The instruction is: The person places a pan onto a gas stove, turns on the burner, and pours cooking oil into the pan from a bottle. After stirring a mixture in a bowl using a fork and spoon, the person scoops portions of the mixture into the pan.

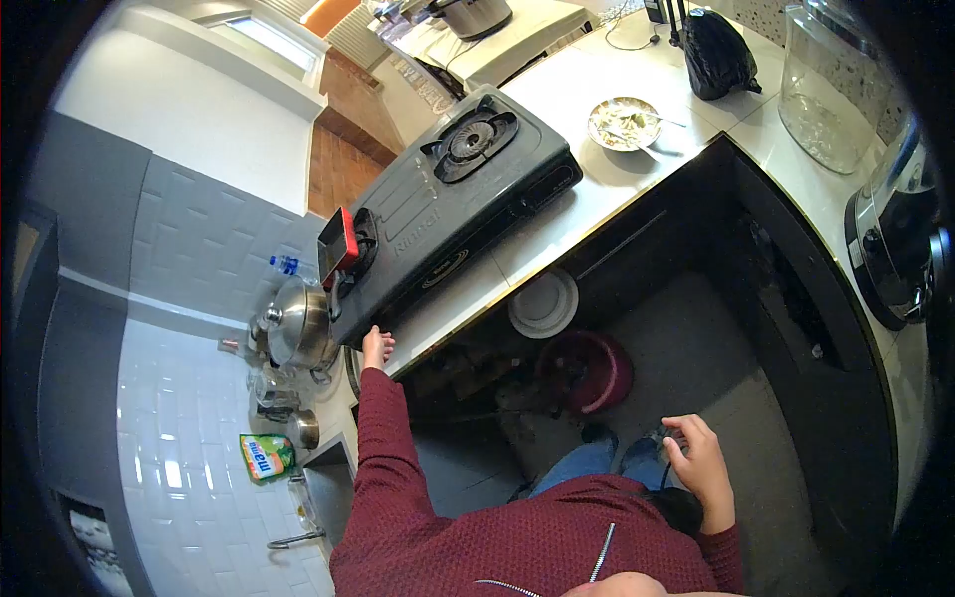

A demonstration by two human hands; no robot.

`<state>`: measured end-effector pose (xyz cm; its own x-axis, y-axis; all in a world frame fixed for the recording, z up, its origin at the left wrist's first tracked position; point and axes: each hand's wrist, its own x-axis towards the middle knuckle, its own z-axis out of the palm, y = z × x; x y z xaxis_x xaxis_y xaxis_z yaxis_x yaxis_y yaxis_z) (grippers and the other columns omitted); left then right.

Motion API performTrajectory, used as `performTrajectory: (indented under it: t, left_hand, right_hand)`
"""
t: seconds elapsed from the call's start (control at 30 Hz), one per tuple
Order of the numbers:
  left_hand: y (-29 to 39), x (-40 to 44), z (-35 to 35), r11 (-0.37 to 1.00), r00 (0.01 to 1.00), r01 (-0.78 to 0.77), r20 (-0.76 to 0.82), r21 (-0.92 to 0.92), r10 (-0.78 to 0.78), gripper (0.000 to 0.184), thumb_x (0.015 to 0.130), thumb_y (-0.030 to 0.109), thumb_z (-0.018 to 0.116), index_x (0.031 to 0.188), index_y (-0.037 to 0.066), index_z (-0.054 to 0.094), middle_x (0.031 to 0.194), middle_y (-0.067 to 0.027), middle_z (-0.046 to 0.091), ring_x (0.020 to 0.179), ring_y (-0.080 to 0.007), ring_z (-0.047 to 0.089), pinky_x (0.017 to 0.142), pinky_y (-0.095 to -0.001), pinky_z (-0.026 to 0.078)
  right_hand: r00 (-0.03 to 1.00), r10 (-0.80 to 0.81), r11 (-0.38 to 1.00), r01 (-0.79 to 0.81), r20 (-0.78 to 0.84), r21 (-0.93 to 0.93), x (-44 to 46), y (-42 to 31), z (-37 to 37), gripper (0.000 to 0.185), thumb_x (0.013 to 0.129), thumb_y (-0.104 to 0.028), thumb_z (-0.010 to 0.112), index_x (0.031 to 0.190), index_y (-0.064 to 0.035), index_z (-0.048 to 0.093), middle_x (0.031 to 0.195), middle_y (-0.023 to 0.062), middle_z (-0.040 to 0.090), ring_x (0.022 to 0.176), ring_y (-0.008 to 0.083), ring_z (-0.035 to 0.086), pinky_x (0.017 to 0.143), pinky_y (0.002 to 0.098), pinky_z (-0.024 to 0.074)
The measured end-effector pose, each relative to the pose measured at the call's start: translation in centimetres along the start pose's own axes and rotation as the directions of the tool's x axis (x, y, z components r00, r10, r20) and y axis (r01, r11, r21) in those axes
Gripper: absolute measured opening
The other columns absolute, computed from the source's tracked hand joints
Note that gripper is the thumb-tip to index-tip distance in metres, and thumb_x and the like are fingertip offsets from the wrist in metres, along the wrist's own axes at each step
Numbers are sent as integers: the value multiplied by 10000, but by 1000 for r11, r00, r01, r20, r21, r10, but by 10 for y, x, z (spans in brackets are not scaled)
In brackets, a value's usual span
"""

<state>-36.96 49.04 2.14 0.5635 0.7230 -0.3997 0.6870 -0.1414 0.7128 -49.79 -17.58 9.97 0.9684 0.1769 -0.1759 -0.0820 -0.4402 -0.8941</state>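
My left hand (378, 349) reaches to the front left corner of a dark two-burner gas stove (423, 199). Its fingers are bent against the stove's front, where a control knob would be hidden behind them. Close by, a small rectangular pan (338, 245) with a red outside sits on the left burner. The right burner (476, 139) has nothing on it. My right hand (700, 460) hangs in front of my body, below counter level. Its fingers are loosely bent, thumb apart, holding nothing visible.
A lidded steel pot (298, 323) stands left of the stove, near a green packet (267, 457) and the sink (330, 488). To the right are a food bowl (624, 123) with utensils, a black bag (718, 55) and a glass container (831, 95). A red bucket (604, 383) stands under the counter.
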Motion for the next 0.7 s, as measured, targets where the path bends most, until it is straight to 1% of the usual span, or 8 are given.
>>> performTrajectory:
  t: [0.1,0.17,0.23,0.3,0.33,0.43,0.6,0.7]
  left_hand:
    - [4,-4,-1,996,999,-2,-33,90,5,465,940,446,369,873,45,594,640,-28,599,442,-110,471,400,-274,338]
    - [6,-9,0,942,988,-109,-66,316,137,439,936,421,397,849,43,603,656,-49,619,499,-149,535,447,-313,393]
    - [12,-16,-1,808,955,-202,-72,553,288,428,926,402,421,832,31,613,693,-86,641,604,-213,595,529,-365,445]
    - [16,-22,-3,585,897,-252,-42,771,441,431,912,389,443,822,9,624,750,-138,666,758,-305,650,648,-430,496]
    - [18,-25,-1,537,893,-190,-83,822,443,417,905,402,454,880,23,627,894,-182,660,900,-370,618,776,-476,475]
    - [34,-54,8,413,874,-124,-98,903,476,398,913,396,451,916,37,623,991,-197,641,948,-364,608,803,-480,472]
    - [36,-54,18,566,893,-80,-193,821,406,363,931,326,422,924,24,622,1031,-213,625,1021,-378,577,841,-480,456]
    - [-12,29,5,608,884,-141,-177,781,432,417,944,366,407,850,17,615,908,-177,662,825,-317,646,698,-447,488]
  right_hand:
    - [1000,-15,1000,15,-2,3,2,3,3,260,768,-60,612,1025,-29,595,971,141,598,854,300,599,755,365,487]
    - [1000,-17,1000,17,3,0,3,3,4,259,767,-61,612,1024,-28,595,970,142,598,861,303,597,761,366,487]
    - [1000,-11,1000,11,16,-7,5,1,4,258,767,-60,612,1022,-27,595,972,144,598,869,306,596,768,367,486]
    - [1000,-16,1000,16,16,-5,6,2,6,256,767,-60,611,1021,-28,596,971,144,598,865,306,597,764,367,487]
    - [1000,-21,1000,22,20,-5,8,2,7,255,767,-59,611,1020,-28,596,971,144,598,863,305,597,762,367,487]
    - [999,-23,1000,23,31,1,11,-1,10,253,768,-57,609,1019,-28,596,967,142,598,850,302,598,752,366,489]
    - [999,-44,999,43,29,19,16,-3,15,253,767,-57,611,1018,-28,596,962,143,597,822,291,597,736,362,488]
    - [999,-39,999,39,35,15,17,-4,19,254,767,-58,613,1019,-28,596,961,143,598,814,285,597,734,359,487]
